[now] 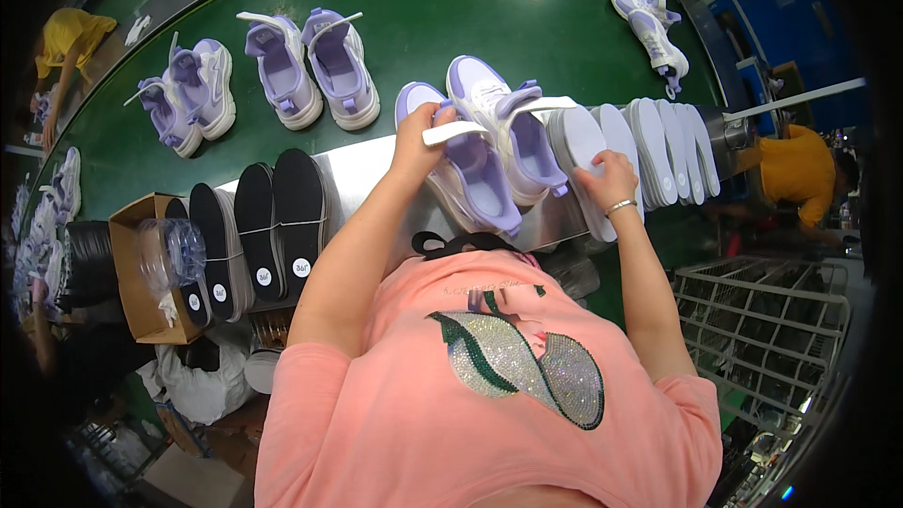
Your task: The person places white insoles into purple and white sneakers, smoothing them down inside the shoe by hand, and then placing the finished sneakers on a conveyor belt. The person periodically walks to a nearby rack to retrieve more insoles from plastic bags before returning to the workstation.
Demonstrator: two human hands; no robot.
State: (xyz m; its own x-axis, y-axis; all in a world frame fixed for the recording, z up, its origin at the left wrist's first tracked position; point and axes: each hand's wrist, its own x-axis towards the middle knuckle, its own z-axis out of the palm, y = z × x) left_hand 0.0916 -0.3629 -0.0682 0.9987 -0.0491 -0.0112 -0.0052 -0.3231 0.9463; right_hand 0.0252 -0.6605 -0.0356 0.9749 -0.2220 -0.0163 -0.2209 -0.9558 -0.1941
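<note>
My left hand (419, 134) grips the tongue and white strap of a lilac and white sneaker (467, 172) lying on a metal ledge (362, 167). A second sneaker of the pair (503, 122) sits just to its right. My right hand (605, 182) holds the nearest white insole (576, 146) of a row of white insoles (663, 146) standing on edge at the right end of the ledge.
A green conveyor belt (451, 9) carries more lilac sneaker pairs (310, 66), (188, 89) and one lone sneaker (654, 33). Black insole stacks (273, 221) and a cardboard box (136, 273) sit to my left. A white wire basket (762, 320) stands right. Other workers in yellow are at both edges.
</note>
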